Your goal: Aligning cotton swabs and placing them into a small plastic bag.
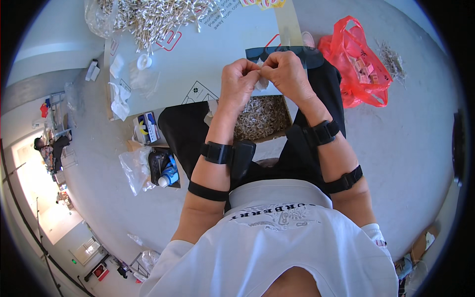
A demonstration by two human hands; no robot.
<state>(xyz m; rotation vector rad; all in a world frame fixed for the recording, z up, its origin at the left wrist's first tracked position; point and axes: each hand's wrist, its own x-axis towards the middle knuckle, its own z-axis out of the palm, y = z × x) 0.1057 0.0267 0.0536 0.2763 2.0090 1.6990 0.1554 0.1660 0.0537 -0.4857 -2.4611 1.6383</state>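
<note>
I see my left hand (pixel 238 81) and right hand (pixel 287 74) meeting fingertip to fingertip, both pinched shut on a small white crumpled piece (pixel 261 79), possibly paper. It sits directly above the open cardboard box of pale small sticks (pixel 261 118). A red plastic bag (pixel 358 64) lies right of that box.

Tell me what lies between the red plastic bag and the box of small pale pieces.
In the head view, the right forearm crosses between the red bag and the box.

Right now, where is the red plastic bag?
In the head view, the red plastic bag lies on the grey floor at the person's right, beside the right hand and the dark trouser leg.
</note>
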